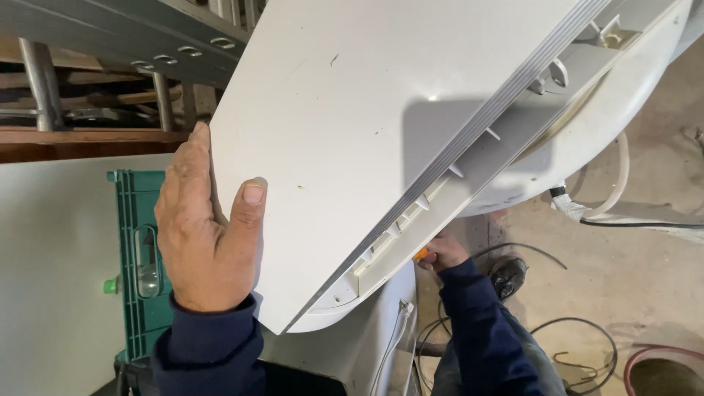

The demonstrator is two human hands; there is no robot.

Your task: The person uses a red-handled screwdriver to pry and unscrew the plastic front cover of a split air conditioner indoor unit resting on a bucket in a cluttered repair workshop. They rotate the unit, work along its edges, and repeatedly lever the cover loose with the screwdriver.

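- White cover panel (352,132) of a large plastic appliance is held tilted, lifted away from the white body (587,139) beneath it, with a ribbed hinge edge (469,147) running diagonally between the 2.
- Left hand (205,242) grips the panel's lower left edge, thumb on the front face, fingers (192,158) wrapped behind.
- Right hand (442,253) is under the panel's lower edge, closed around a small orange tool (421,254), mostly hidden.
- Green crate (136,220) stands behind the left hand.
- Cables (572,330) and a pale hose (612,191) lie on the concrete floor (645,279).
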